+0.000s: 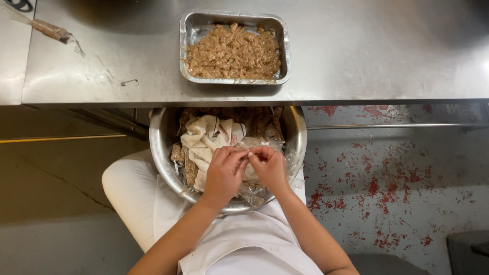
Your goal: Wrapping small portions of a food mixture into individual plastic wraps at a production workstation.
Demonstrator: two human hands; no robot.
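A round steel bowl (162, 147) rests on my lap, half under the table edge. It holds brown bars wrapped in clear film (179, 155), crumpled pale paper (206, 135) and loose plastic. My left hand (224, 173) and my right hand (270, 167) meet over the middle of the bowl. Their fingertips pinch a small piece of clear wrapper (250, 158) between them. On the steel table (367, 56) above stands a rectangular metal tray (191, 25) filled with a brown crumbly mixture (233, 53).
A wrapped brown bar (50, 29) in clear film lies at the table's far left. A grey floor with red speckles (387, 178) shows to the right below the table. A dark object (468, 252) sits at the bottom right corner. A white apron (244, 244) covers my lap.
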